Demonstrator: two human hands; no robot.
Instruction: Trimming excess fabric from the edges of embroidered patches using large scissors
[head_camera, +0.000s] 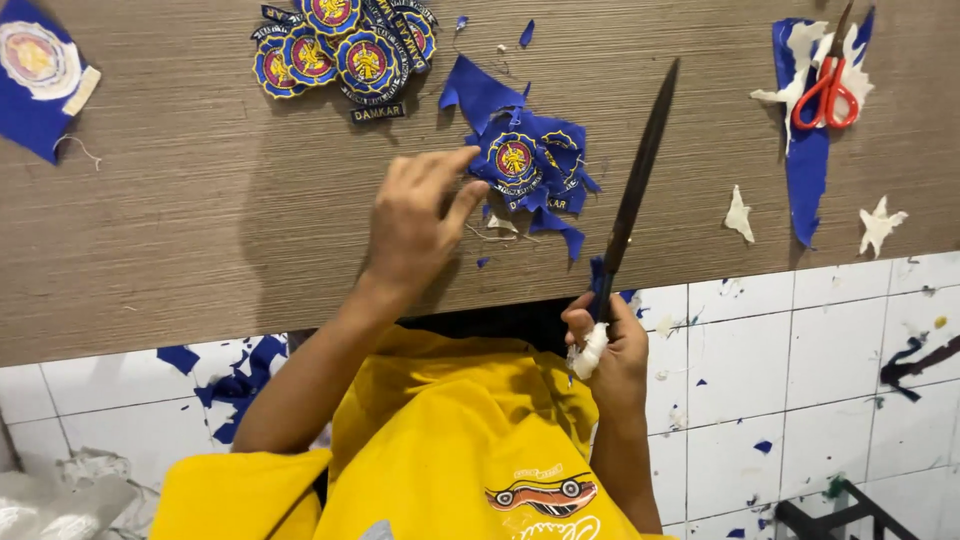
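left hand (415, 220) is flat-ish on the wooden board (200, 220), fingers loosely spread and open, tips just touching the uncut patch cluster (530, 165). not gripping anything. right hand (608, 345) is closed around the white-wrapped handle of a long dark blade (635, 190), tip pointing up and away across the board, just beside the cluster.

that cluster is the work piece: round embroidered emblems in red/yellow on blue fabric, ragged blue margins not yet trimmed. sits mid-board, between my 2 hands.

risks as i judge them:
- blade runs close to the left fingertips; a slip on the fabric could catch them
- cloth is limp and layered, likely to bunch or drag under the edge, giving a crooked cut into the stitching
- handle wrap looks lumpy, so grip may rotate

rest of the scene: pile of finished patches (345, 50) at top of board, stiff-looking with clean edges. red-handled scissors (827, 90) lie on a blue and white offcut (805, 150), well apart on the right. white backing scraps (739, 213) scattered about. white tiled floor (800, 380) below, littered with blue snippets. yellow shirt (440, 440) in the foreground.
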